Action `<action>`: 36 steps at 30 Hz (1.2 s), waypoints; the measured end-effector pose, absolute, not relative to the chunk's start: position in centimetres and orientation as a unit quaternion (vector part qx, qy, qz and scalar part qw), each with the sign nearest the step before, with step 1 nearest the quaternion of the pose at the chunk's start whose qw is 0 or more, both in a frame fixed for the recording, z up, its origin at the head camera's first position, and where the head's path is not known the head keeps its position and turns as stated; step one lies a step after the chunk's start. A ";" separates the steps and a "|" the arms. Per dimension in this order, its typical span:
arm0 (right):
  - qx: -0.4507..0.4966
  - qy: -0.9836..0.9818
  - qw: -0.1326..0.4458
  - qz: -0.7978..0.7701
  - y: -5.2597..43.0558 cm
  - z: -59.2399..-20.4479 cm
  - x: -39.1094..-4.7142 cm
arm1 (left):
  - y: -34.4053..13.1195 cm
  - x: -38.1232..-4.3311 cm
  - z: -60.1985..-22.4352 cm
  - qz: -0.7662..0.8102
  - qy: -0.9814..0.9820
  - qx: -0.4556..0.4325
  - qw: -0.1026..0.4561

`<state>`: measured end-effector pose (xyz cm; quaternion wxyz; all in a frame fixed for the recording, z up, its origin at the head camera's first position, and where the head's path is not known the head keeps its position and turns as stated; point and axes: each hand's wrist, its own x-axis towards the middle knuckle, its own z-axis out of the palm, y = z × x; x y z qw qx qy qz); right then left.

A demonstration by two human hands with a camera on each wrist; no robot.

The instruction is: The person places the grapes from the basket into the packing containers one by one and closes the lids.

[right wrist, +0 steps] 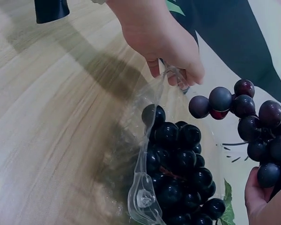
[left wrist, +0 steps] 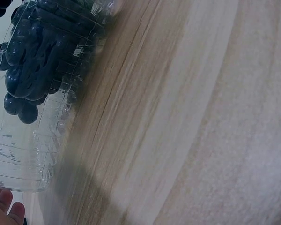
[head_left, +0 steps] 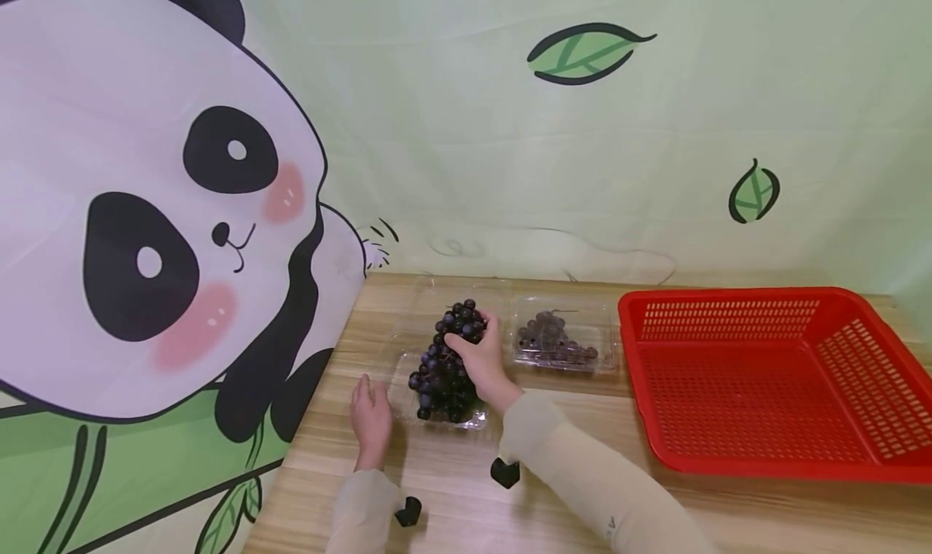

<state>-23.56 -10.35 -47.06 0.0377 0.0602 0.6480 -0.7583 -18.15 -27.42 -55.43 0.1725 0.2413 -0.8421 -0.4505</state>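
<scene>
My right hand (head_left: 486,361) grips a bunch of dark grapes (head_left: 460,321) by its side, above an opened clear plastic container (head_left: 399,400). More dark grapes (right wrist: 178,173) lie inside that container; in the head view they overlap the held bunch. In the right wrist view the held grapes (right wrist: 267,126) hang apart from those below. At the container's left corner is my left hand (head_left: 371,420), whose thumb and fingers pinch the plastic edge in the right wrist view. Only a few left fingertips (left wrist: 5,201) show in the left wrist view, by the container's end.
A second clear container (head_left: 568,366) with grapes stands just right of the first, its plastic over the fruit. Farther right sits a large red plastic basket (head_left: 735,463). Behind the wooden table (head_left: 466,513) hangs a printed panda cloth (head_left: 466,150).
</scene>
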 end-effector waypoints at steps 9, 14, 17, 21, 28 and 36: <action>0.038 0.655 0.035 -0.754 -11.1 -47.8 -23.5 | -27.3 -18.0 -55.3 -0.460 -0.836 0.239 0.181; 0.038 0.674 0.036 -0.737 -11.7 -47.9 -23.4 | -27.4 -18.0 -55.3 -0.456 -0.838 0.237 0.181; 0.033 0.673 0.041 -0.738 -12.1 -47.9 -23.4 | -27.4 -18.0 -55.4 -0.457 -0.837 0.238 0.184; 0.021 0.675 0.044 -0.736 -12.5 -48.0 -23.2 | -27.4 -18.1 -55.4 -0.458 -0.834 0.234 0.198; 0.010 0.697 0.061 -0.714 -12.8 -48.4 -22.9 | -27.3 -18.0 -55.4 -0.467 -0.826 0.240 0.204; -0.025 0.709 0.089 -0.699 -13.1 -48.9 -22.7 | -27.3 -18.0 -55.5 -0.466 -0.826 0.235 0.212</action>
